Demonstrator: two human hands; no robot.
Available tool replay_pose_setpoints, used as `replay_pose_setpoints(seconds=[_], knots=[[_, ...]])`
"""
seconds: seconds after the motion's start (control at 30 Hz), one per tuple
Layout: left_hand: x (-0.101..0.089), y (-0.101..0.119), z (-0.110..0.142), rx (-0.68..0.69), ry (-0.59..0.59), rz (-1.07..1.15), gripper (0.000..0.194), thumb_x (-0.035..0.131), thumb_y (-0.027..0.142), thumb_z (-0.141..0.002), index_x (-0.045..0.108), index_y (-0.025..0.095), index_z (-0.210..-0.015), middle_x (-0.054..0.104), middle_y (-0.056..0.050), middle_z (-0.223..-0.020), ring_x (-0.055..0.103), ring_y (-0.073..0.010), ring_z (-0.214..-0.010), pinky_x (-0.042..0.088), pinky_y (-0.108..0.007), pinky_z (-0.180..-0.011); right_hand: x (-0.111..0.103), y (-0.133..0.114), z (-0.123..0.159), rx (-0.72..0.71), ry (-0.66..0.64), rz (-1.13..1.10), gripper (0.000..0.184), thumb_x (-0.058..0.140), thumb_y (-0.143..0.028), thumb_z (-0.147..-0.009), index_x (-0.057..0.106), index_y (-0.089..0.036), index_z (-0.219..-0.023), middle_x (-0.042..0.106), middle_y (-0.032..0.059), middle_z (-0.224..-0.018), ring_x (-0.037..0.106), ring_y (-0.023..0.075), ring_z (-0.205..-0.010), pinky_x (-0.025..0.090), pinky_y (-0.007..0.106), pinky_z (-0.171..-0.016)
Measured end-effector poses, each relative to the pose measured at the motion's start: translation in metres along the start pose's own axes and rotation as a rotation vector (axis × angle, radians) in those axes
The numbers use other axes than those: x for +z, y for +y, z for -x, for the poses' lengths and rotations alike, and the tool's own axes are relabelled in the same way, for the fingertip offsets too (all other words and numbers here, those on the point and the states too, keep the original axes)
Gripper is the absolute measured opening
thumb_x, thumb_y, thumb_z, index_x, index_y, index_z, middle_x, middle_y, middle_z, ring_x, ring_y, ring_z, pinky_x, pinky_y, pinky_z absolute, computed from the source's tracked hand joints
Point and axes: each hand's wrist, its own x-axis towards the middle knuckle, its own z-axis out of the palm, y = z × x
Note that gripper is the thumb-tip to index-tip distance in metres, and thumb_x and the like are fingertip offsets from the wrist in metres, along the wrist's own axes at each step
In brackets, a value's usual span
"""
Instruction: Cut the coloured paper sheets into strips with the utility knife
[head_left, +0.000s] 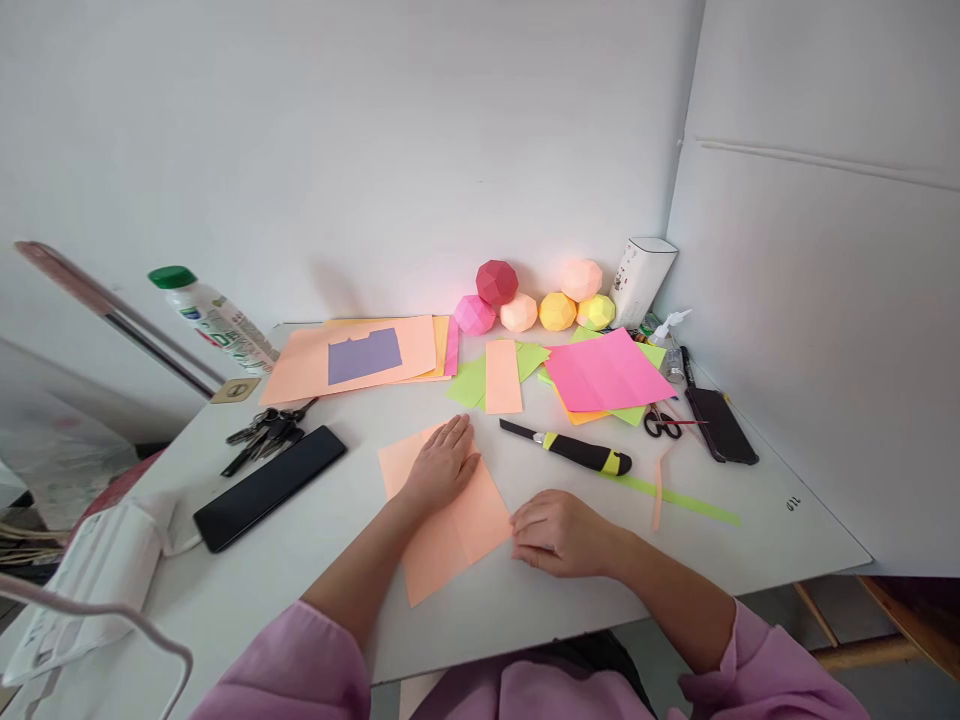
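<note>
A peach paper sheet (450, 540) with a crease across it lies at an angle in front of me. Flat on its upper part rests my left hand (442, 465), fingers stretched out. At the sheet's right corner is my right hand (562, 535), its fingers curled together with the tips on the paper edge; the corner itself is partly hidden. Just beyond both hands lies a black and lime box cutter (577, 452), its blade out and pointing left. A narrow peach paper piece (503, 378) sits behind it on green paper (469, 384).
Pink paper (607, 370) tops a stack at the right, near scissors (663, 424) and a phone (721, 425). Several paper polyhedra (497, 284) line the wall. On the left are keys (270, 432), a black phone (270, 488), more coloured sheets (300, 370) and a white power strip (97, 580).
</note>
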Motion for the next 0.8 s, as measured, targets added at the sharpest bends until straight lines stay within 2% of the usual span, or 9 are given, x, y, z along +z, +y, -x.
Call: replay_pose_setpoints(seconds=[0.07,0.13,0.27,0.33,0.4,0.47,0.53,0.67,0.8], knots=[[0.000,0.000,0.000,0.002,0.008,0.013,0.059,0.022,0.039,-0.094,0.039,0.004,-0.139,0.029,-0.015,-0.151,0.021,-0.0251,-0.141,0.020,-0.042,-0.116,-0.003,-0.002,0.000,-0.035,-0.013,0.103,0.033,0.043,-0.033,-0.093,0.069,-0.024,-0.075,0.070,0.0055,-0.075,0.063,0.0205,-0.077,0.049,0.037,-0.076],[0.000,-0.002,0.000,0.001,0.020,0.029,0.058,0.023,0.039,-0.093,0.040,0.007,-0.139,0.030,-0.014,-0.151,0.022,-0.0246,-0.141,0.022,-0.044,-0.115,-0.009,-0.001,0.000,-0.020,0.038,0.191,0.034,0.040,-0.030,-0.094,0.069,-0.023,-0.078,0.070,0.0065,-0.077,0.061,0.0206,-0.075,0.049,0.037,-0.073],[0.002,-0.010,-0.003,-0.025,0.048,0.041,0.056,0.022,0.040,-0.093,0.040,0.012,-0.139,0.033,-0.010,-0.150,0.023,-0.0235,-0.141,0.023,-0.043,-0.115,-0.025,0.012,0.008,0.223,0.252,0.391,0.025,0.044,-0.026,-0.091,0.067,-0.021,-0.099,0.066,0.0118,-0.100,0.057,0.0271,-0.096,0.047,0.045,-0.084],[0.003,-0.015,-0.004,-0.048,0.069,0.043,0.056,0.020,0.040,-0.093,0.042,0.013,-0.137,0.035,-0.010,-0.150,0.024,-0.0233,-0.141,0.023,-0.043,-0.115,-0.032,0.022,0.016,0.379,0.295,0.535,0.029,0.047,-0.024,-0.088,0.062,-0.019,-0.112,0.060,0.0151,-0.116,0.052,0.0315,-0.110,0.044,0.051,-0.092],[0.003,-0.018,-0.004,-0.063,0.087,0.038,0.056,0.019,0.040,-0.094,0.045,0.012,-0.134,0.036,-0.011,-0.149,0.025,-0.0231,-0.140,0.023,-0.042,-0.115,-0.037,0.032,0.023,0.510,0.252,0.633,0.037,0.049,-0.022,-0.086,0.056,-0.017,-0.122,0.055,0.0169,-0.124,0.048,0.0337,-0.117,0.042,0.052,-0.096],[0.004,-0.020,-0.004,-0.070,0.092,0.030,0.055,0.020,0.040,-0.093,0.046,0.011,-0.132,0.036,-0.013,-0.149,0.025,-0.0237,-0.140,0.023,-0.043,-0.115,-0.039,0.038,0.027,0.579,0.162,0.669,0.041,0.051,-0.020,-0.085,0.053,-0.015,-0.126,0.054,0.0181,-0.125,0.049,0.0342,-0.117,0.042,0.051,-0.095],[0.004,-0.019,-0.004,-0.075,0.093,0.030,0.053,0.022,0.040,-0.093,0.047,0.012,-0.131,0.036,-0.014,-0.148,0.026,-0.0244,-0.140,0.024,-0.044,-0.114,-0.041,0.039,0.028,0.593,0.093,0.667,0.043,0.051,-0.018,-0.084,0.051,-0.015,-0.127,0.057,0.0178,-0.121,0.052,0.0334,-0.112,0.044,0.049,-0.093],[0.003,-0.018,-0.003,-0.075,0.101,0.063,0.049,0.024,0.040,-0.093,0.047,0.018,-0.130,0.037,-0.011,-0.148,0.027,-0.0249,-0.139,0.027,-0.047,-0.112,-0.045,0.031,0.025,0.623,0.064,0.619,0.047,0.049,-0.010,-0.081,0.052,-0.017,-0.127,0.062,0.0154,-0.113,0.055,0.0321,-0.105,0.048,0.046,-0.085],[0.000,-0.018,-0.003,-0.070,0.117,0.098,0.052,0.017,0.042,-0.095,0.050,0.017,-0.128,0.040,-0.010,-0.146,0.027,-0.0238,-0.139,0.027,-0.045,-0.113,-0.060,0.023,0.036,0.601,0.058,0.438,0.056,0.046,-0.006,-0.075,0.052,-0.021,-0.129,0.059,0.0110,-0.121,0.052,0.0288,-0.114,0.048,0.043,-0.088]])
